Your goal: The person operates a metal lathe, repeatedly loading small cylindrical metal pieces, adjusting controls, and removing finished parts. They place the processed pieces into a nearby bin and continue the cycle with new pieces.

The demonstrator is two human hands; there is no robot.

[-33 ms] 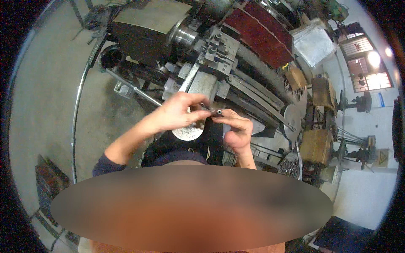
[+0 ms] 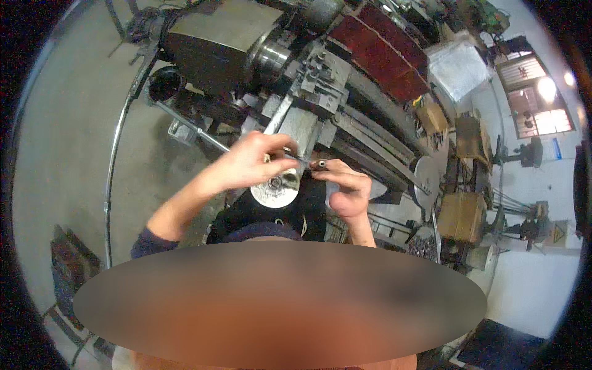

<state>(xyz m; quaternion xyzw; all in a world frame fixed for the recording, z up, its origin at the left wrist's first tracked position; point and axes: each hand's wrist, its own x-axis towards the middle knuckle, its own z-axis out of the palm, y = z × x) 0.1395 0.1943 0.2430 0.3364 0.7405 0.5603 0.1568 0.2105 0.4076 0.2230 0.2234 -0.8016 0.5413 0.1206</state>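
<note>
My right hand (image 2: 350,196) pinches a small round metal tube (image 2: 322,164) between thumb and fingers, its hollow end facing up toward me. Just left of it, my left hand (image 2: 256,161) is curled with thumb and forefinger near each other. Something thin and dark seems to lie between those fingertips, too small to make out. Beneath the left hand is a pale round dish-like disc (image 2: 271,198), with dark round metal pieces and specks on it. Both hands are held in front of a lathe (image 2: 317,86), close to its carriage.
The lathe's chuck (image 2: 272,57) is at the far left of the carriage, and its bed (image 2: 376,139) runs to the right. A long metal lever (image 2: 194,128) slants at the left. Cardboard boxes (image 2: 461,216) and other machines stand along the right, with metal shavings (image 2: 422,242) nearer me.
My left hand has drawn back slightly to the left, opening a small gap from the tube. My right hand stays almost in place, still gripping the tube.
</note>
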